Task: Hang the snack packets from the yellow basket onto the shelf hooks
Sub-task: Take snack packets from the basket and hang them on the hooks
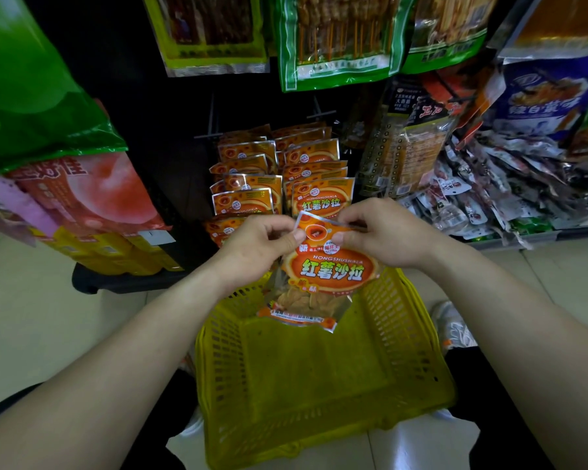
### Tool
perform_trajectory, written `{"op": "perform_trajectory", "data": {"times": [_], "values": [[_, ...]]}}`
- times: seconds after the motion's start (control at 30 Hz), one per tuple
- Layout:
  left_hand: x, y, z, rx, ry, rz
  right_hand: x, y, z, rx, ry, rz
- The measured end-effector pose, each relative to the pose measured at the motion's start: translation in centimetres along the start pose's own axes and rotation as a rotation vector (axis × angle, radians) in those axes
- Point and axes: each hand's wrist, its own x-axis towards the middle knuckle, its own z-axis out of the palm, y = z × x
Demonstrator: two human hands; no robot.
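An orange snack packet (323, 276) with white Chinese lettering hangs upright between my hands, above the yellow basket (319, 374). My left hand (262, 245) pinches its top left corner. My right hand (384, 232) pinches the top right edge. The basket's floor shows no packets. Two rows of the same orange packets (279, 174) hang on shelf hooks just behind my hands, the nearest one (323, 195) directly above the held packet.
Green skewer packets (336, 39) hang higher up. Dark and orange packets (408, 144) hang to the right, above a heap of small sachets (506, 188). A green and pink bag display (48, 147) stands at left. A shoe (452, 323) rests on the tiled floor.
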Motion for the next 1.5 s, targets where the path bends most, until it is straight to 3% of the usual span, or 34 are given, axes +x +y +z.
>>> {"op": "perform_trajectory", "data": {"times": [0.23,0.47,0.57,0.9,1.1,1.5], "values": [[0.3,-0.9,-0.1,-0.013,-0.048,-0.118,-0.9,-0.4,0.0,-0.022,-0.054,0.015],[1.4,-1.2,-2.2,0.042,0.212,-0.108,-1.0,-0.4,-2.7,-0.294,0.250,0.045],[1.7,-1.7,-3.1,0.083,0.259,-0.128,0.5,-0.5,-4.6,-0.394,0.305,0.018],[3.7,-5.9,-3.2,0.250,0.251,-0.166,9.8,2.0,-3.1,-0.477,0.100,0.026],[6.0,-9.8,-0.9,0.395,0.194,-0.204,12.9,5.1,0.7,-0.482,0.101,0.044],[13.7,-15.8,5.3,0.361,0.039,-0.271,16.4,9.6,4.7,-0.472,0.053,0.101]]}}
